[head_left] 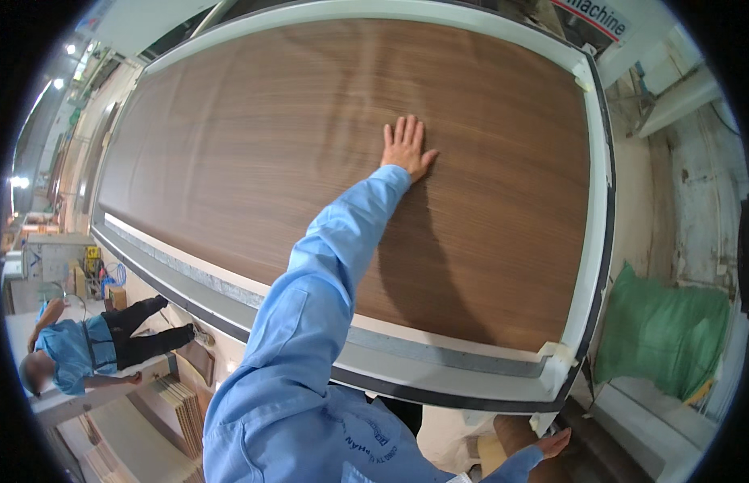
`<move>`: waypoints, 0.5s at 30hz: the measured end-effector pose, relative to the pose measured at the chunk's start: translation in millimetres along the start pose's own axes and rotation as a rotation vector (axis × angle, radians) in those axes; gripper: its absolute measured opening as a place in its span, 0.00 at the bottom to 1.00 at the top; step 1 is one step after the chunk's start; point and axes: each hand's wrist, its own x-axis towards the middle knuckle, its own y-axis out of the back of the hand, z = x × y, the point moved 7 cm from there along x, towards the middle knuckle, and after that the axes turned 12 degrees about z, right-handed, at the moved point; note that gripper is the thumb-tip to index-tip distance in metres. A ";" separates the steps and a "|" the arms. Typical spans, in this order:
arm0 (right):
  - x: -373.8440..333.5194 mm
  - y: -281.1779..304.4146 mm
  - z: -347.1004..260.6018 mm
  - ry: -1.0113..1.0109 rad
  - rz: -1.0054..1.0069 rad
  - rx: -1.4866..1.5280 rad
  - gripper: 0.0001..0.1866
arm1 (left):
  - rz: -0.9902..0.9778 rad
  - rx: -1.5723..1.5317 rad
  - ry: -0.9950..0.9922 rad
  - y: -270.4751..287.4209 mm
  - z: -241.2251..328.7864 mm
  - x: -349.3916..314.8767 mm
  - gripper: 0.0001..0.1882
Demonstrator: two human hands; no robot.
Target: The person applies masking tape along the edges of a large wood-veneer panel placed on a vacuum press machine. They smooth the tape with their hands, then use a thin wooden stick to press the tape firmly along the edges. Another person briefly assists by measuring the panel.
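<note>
My left hand lies palm down with spread fingers on a large brown wood-grain sheet. Its arm reaches across the near edge and throws a shadow on the surface. Faint ripples run over the sheet's left and upper part. A white frame with a black outer edge surrounds the sheet. At the lower right, below the frame's near corner, my right hand is curled at a small dark fitting. What its fingers hold is too small to make out.
Pale tabs sit at the frame's corner. Green sheeting hangs at the right beside a pale wall. To the left, another person in blue stands near stacked boards. A grey strip runs along the near side.
</note>
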 end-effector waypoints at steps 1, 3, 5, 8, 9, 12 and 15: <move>18.6 -18.6 -1.0 -0.040 -0.026 0.008 0.30 | 0.029 -0.003 -0.023 2.0 19.0 3.0 0.43; 47.7 -50.7 -7.6 -0.037 -0.063 0.033 0.28 | 0.000 -0.046 -0.095 1.4 50.2 5.2 0.42; 66.1 -90.5 -10.1 -0.063 -0.127 0.002 0.31 | 0.041 -0.142 -0.160 9.5 47.3 17.0 0.40; 78.5 -136.2 7.7 -0.332 -0.251 0.132 0.37 | 0.200 -0.221 -0.048 25.5 -29.7 51.2 0.36; 79.5 -147.6 11.6 -0.383 -0.306 0.185 0.39 | 0.240 -0.148 0.134 27.2 -77.4 61.5 0.35; 74.8 -171.3 21.3 -0.469 -0.448 0.269 0.45 | -0.072 0.108 0.505 2.8 -196.8 70.2 0.39; 68.0 -176.5 18.5 -0.421 -0.551 0.301 0.50 | -0.021 0.048 0.521 -26.8 -205.7 90.3 0.43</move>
